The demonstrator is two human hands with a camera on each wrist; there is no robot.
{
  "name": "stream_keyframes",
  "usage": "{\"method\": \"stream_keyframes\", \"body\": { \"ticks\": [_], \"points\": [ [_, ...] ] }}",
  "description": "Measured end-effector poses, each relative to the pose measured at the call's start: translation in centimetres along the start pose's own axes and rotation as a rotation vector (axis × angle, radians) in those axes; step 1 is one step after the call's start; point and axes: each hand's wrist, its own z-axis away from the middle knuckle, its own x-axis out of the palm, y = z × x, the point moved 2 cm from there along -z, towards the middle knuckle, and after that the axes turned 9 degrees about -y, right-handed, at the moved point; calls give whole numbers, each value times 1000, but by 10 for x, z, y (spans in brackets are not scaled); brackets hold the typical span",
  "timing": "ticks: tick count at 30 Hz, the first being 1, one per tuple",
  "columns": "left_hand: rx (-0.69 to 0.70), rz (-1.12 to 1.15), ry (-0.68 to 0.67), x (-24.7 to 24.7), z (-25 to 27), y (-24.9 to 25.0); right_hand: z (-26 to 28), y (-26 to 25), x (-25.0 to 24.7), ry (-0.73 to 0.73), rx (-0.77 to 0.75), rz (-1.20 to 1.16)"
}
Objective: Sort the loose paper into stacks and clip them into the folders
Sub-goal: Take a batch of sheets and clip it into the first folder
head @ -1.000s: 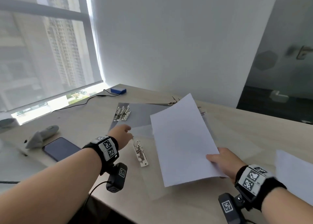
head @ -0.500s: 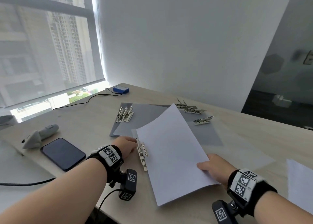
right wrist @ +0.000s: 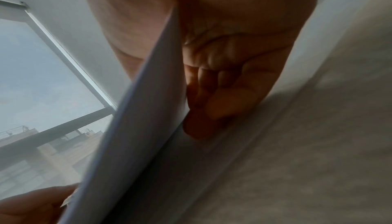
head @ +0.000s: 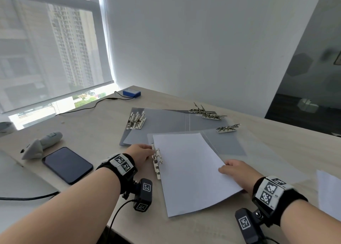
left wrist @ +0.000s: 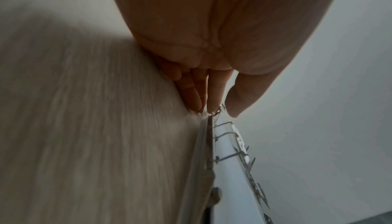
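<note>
A white paper sheet (head: 191, 171) lies slanted over a translucent folder (head: 228, 144), its left edge against the folder's metal clip (head: 157, 162). My right hand (head: 226, 167) pinches the sheet's right edge, thumb on top and fingers beneath; in the right wrist view the paper (right wrist: 131, 127) runs between thumb and fingers (right wrist: 203, 103). My left hand (head: 147, 148) reaches the clip's far end. In the left wrist view its straight fingertips (left wrist: 197, 100) touch the folder edge and clip (left wrist: 218, 112), with the thumb just beside it.
Grey folders (head: 166, 125) with metal clips (head: 135, 120) lie behind, and two more clips (head: 227, 128) sit at the back right. A dark phone (head: 67, 165) and a grey handheld device (head: 42, 144) lie left. More paper (head: 330, 194) sits far right. A blue box (head: 131, 93) is near the window.
The right hand has swung the sheet down and left until its edge meets the clip. The left hand slid forward to the clip's far end.
</note>
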Motion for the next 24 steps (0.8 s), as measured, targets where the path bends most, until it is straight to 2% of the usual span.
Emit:
{"method": "stream_keyframes", "body": {
  "ticks": [6, 24],
  "points": [
    [20, -16, -5, -1, 0, -1, -8, 13, -8, 93, 29, -24],
    [58, 27, 10, 1, -1, -2, -16, 22, -6, 66, -12, -172]
  ]
}}
